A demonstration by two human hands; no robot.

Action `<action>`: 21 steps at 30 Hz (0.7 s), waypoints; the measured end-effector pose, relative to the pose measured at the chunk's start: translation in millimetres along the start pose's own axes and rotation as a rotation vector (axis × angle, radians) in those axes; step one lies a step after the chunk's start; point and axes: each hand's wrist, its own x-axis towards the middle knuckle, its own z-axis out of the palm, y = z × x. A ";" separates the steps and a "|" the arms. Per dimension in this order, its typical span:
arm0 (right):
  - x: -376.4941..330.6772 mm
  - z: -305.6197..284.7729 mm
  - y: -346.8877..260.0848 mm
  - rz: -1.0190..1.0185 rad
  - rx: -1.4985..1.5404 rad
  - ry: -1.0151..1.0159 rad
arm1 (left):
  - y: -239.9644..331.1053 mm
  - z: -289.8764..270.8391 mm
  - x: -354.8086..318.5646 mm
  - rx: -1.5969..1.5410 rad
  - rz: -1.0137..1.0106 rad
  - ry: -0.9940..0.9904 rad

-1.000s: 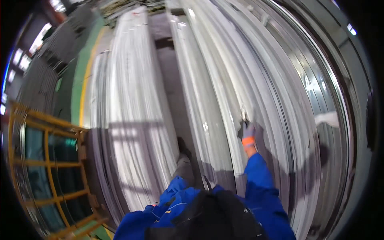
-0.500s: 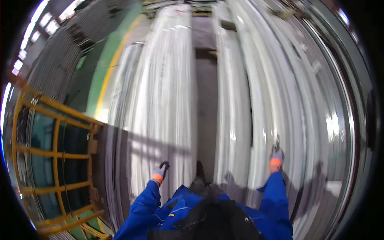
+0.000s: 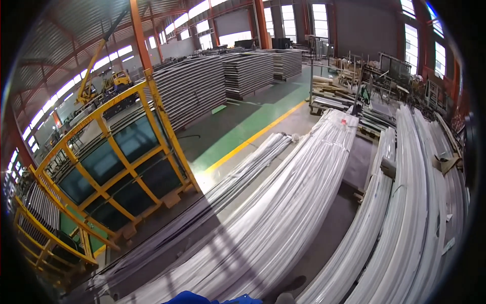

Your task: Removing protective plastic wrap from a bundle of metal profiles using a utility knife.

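Note:
Neither of my hands shows; only a bit of my blue work clothing point(image 3: 190, 297) rises at the lower edge. Closest to it lies a wide stack of long profiles in whitish plastic wrap point(image 3: 273, 218), running from the near edge to the far right. To its right, past a narrow strip of dark floor point(image 3: 331, 213), lie more wrapped long profiles point(image 3: 405, 218). A thinner bundle of long strips point(image 3: 223, 190) lies on the left side of the wide stack.
A yellow metal rack point(image 3: 134, 175) with dark glass panes stands at the left. Beyond it are tall stacks of grey panels point(image 3: 192, 83) on a green floor point(image 3: 243, 121) with a yellow line point(image 3: 258, 137). A yellow crane point(image 3: 88, 91) stands far left; timber point(image 3: 331, 93) lies far off.
The view has swung up and to the left, showing the hall, rack and panel stacks. Both gloved hands, which were low over the wrapped profiles, have left the picture.

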 end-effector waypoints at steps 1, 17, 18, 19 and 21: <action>41.2 13.3 19.6 -0.163 0.040 0.156 | 18.7 9.5 4.2 -0.028 0.049 -0.017; 280.6 -59.2 -161.8 -0.757 0.191 0.761 | 400.9 18.7 76.2 -0.207 0.571 -0.032; 287.9 -63.3 -167.1 -0.746 0.117 0.767 | 397.8 31.3 99.1 -0.315 0.474 -0.113; 271.5 -79.8 -186.6 -0.148 -0.135 0.277 | 381.9 46.8 139.0 -0.281 0.534 -0.120; 257.2 -107.7 -223.3 -0.165 -0.090 0.310 | 385.7 21.3 148.1 -0.030 0.350 -0.119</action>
